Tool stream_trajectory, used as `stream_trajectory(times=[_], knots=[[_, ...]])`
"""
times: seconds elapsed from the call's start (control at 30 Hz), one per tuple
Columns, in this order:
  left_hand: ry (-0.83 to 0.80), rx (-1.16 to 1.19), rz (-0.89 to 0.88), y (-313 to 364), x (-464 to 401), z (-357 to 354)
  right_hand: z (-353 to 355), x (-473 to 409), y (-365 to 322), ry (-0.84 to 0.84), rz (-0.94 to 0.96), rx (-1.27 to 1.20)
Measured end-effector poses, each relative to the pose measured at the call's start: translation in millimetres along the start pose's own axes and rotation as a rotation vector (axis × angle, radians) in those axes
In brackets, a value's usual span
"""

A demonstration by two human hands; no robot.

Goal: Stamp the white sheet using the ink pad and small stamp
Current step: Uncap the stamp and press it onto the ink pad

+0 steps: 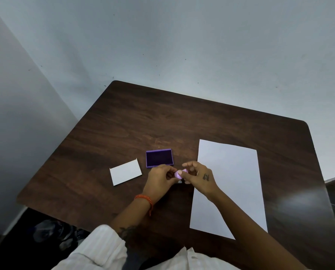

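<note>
Just left of the white sheet [229,188], the left hand [160,179] and right hand [198,177] both pinch the small stamp [179,174] above the worktop [133,123]; beyond it, touching neither hand visibly, lies the open ink pad [159,158]; a white card [125,172] lies farther left.

Plain office-type room: dark wood-grain table [182,123] set in the corner of bare, scuffed pale walls [182,45].
</note>
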State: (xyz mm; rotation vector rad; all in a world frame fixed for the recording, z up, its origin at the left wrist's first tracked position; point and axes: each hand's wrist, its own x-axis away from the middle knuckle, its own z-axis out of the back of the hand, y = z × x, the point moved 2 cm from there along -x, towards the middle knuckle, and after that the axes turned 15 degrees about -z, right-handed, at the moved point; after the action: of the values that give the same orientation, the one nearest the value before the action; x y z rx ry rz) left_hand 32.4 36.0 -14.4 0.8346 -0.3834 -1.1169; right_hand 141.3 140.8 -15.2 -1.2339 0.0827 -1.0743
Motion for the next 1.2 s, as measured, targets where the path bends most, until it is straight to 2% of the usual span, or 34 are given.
stream_trajectory(times=[0.23,0.4,0.6,0.73,0.83,1.2], knots=[[-0.014,0.005,-0.009,1,0,0,1,-2,1,-0.002,0.039,0.03],[-0.008,0.002,-0.018,0,0,0,-1,-3,2,0.006,-0.043,0.023],[-0.014,0.005,-0.016,-1,0,-1,2,-3,2,-0.008,0.028,0.037],[-0.016,0.008,-0.023,-2,0,-1,1,-3,2,-0.015,-0.038,0.023],[-0.022,0.015,-0.024,-2,-1,-2,1,-2,1,-0.021,-0.021,0.027],[0.016,0.054,0.05,-12,2,-10,13,-2,3,0.005,-0.11,-0.16]])
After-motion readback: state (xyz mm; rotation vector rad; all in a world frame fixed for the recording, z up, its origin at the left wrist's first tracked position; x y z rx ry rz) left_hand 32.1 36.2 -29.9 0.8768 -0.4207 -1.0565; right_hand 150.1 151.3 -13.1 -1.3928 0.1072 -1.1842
